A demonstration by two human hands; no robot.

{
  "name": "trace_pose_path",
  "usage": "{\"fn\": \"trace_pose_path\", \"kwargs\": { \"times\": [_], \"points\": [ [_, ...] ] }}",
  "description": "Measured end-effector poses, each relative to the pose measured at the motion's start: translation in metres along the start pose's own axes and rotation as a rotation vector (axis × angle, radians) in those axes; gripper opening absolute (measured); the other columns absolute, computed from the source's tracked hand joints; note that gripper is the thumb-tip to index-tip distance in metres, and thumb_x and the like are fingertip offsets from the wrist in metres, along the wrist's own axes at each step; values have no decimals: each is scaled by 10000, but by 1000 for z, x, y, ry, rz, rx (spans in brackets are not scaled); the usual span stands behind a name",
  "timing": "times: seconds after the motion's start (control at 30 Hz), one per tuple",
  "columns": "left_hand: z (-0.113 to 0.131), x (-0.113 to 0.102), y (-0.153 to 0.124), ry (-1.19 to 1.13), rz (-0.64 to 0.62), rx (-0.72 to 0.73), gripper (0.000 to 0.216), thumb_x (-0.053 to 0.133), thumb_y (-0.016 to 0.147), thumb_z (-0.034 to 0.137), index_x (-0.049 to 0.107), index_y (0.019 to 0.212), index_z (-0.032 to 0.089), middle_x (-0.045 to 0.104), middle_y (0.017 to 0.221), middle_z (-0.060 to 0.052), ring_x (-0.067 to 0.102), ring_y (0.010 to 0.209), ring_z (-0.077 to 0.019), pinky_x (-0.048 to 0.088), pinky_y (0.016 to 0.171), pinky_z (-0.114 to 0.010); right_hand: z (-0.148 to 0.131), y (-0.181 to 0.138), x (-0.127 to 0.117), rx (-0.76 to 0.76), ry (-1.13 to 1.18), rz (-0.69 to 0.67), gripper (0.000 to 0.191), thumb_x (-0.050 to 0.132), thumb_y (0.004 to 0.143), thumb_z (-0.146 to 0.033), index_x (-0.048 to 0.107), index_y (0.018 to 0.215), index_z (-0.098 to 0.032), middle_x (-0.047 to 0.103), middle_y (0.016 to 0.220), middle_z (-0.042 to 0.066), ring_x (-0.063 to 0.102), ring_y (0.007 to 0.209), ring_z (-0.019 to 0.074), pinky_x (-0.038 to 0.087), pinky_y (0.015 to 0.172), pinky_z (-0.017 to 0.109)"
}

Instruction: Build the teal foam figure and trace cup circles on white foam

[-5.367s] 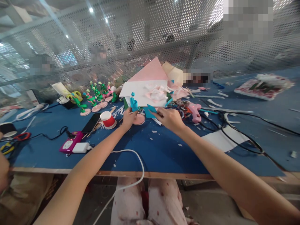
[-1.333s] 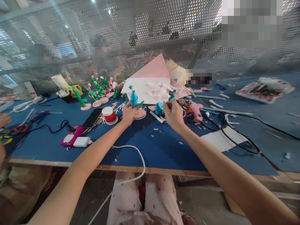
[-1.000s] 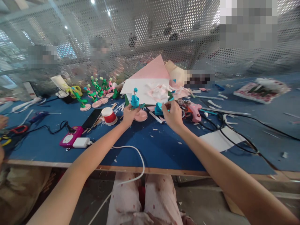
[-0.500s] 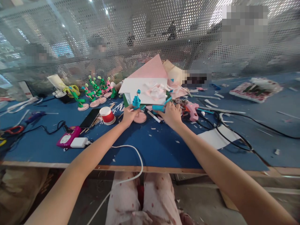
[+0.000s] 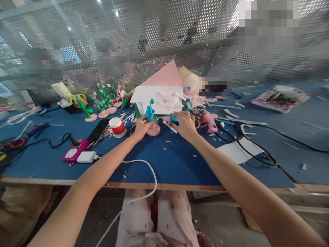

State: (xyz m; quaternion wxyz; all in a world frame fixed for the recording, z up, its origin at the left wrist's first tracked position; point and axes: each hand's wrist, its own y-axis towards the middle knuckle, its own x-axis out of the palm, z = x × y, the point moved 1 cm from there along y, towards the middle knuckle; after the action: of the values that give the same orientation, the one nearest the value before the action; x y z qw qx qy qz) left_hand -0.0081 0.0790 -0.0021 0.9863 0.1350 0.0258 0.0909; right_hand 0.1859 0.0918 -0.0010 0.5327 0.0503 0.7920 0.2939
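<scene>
My left hand (image 5: 142,126) is closed around a blue spiral paper figure (image 5: 149,112) that stands on a round pink base (image 5: 154,129). My right hand (image 5: 185,124) rests knuckles-up on the blue table (image 5: 164,161) just right of it, fingers curled over a small blue paper piece (image 5: 174,118). A white stick (image 5: 169,126) lies between the two hands. Behind them sits a heap of white and pink sheets (image 5: 164,90) with paper scraps on top.
A red-and-white tape roll (image 5: 117,127) stands left of my left hand. Green and pink spiral figures (image 5: 100,104) stand farther back left. A pink glue gun (image 5: 211,121) and black cables (image 5: 257,144) lie to the right; a magenta device and white charger (image 5: 80,155) sit near left.
My right hand has come down from a raised pinch to rest on the table with the blue piece under its fingers. My left hand has kept its hold on the blue figure.
</scene>
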Motion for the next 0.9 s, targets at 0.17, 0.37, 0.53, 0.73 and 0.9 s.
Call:
{"fn": "trace_pose_path", "kwargs": {
  "times": [0.17,0.37,0.53,0.73,0.9],
  "points": [
    [-1,0,0,-9,9,-16,214,718,552,246,610,700,136,626,681,-2,546,644,-122,421,655,-259,-2,0,-1,54,67,21,282,445,855,-256,694,964,-179,656,1123,78,481,1048,294,368,842,440],
    [2,0,0,14,28,-22,183,699,558,221,603,688,135,615,658,11,530,620,-109,408,644,-248,5,4,-10,30,134,177,312,404,874,-225,697,945,-146,670,982,112,537,954,247,389,867,385],
    [4,1,-1,10,35,-48,177,688,562,213,588,689,140,603,626,23,512,572,-98,409,629,-247,12,8,-21,204,124,274,287,405,863,-240,661,934,-132,640,972,143,538,944,263,402,833,374],
    [2,1,-1,43,27,-27,167,685,578,243,579,668,152,570,560,25,504,556,-108,408,595,-246,16,9,-25,420,23,129,337,498,825,-413,604,940,-114,619,953,179,546,883,295,398,716,367],
    [-3,-1,2,61,27,11,200,687,579,283,590,693,150,608,637,4,528,604,-119,415,619,-254,13,8,-31,365,-52,116,288,399,873,-328,595,772,-143,628,821,154,546,761,249,360,658,329]
  ]
}}
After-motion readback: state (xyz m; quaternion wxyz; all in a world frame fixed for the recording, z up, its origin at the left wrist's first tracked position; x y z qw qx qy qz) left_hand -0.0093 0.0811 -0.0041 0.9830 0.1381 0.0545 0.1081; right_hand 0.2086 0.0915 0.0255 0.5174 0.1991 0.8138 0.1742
